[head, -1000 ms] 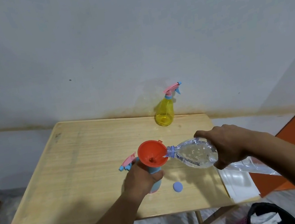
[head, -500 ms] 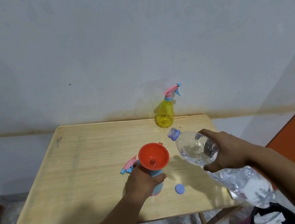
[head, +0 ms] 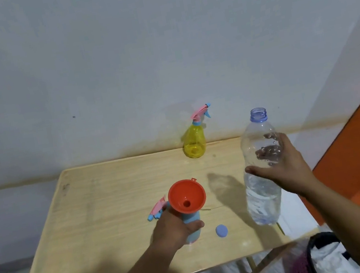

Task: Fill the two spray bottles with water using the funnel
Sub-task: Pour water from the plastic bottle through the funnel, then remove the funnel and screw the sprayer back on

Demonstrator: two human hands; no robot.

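Observation:
An orange funnel [head: 186, 196] sits in the neck of a light blue spray bottle [head: 192, 223] near the front of the wooden table [head: 105, 208]. My left hand [head: 174, 229] grips that bottle's body. Its pink and blue spray head [head: 159, 209] lies on the table just left of the funnel. My right hand [head: 281, 163] holds a clear, uncapped water bottle [head: 261, 177] upright, to the right of the funnel and apart from it. A yellow spray bottle [head: 194, 142] with its spray head on stands at the table's back edge.
A small blue cap [head: 221, 231] lies on the table right of the blue bottle. A white wall stands behind the table. An orange panel [head: 356, 154] is at the right. A dark bin [head: 325, 257] with a white liner sits on the floor at lower right.
My right hand has swung the water bottle from lying tipped over the funnel to upright and moved it away to the right. My left hand has stayed on the blue spray bottle.

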